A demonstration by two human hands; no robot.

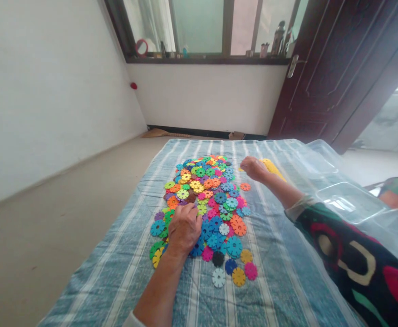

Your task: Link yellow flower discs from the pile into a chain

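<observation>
A heap of notched plastic snowflake discs [215, 225] in many colours lies on a striped cloth [117, 272]. My left hand [185, 229] rests on the left side of this heap, its fingers curled down among the discs. Whatever those fingertips hold is hidden. Beyond the heap's right edge, my right hand [254, 168] is closed just above the cloth. A sliver of yellow, seemingly a disc, peeks out at its fingertips. Just behind that hand lies a group of yellow discs [272, 169], partly covered by the wrist. One orange disc [245, 186] sits apart, nearer to me.
Clear plastic containers [350, 202] stand along the right side of the cloth. A dark red door [335, 68] is at the back right. Bottles and a round mirror [141, 47] line the window sill. A broom [158, 133] lies by the far wall.
</observation>
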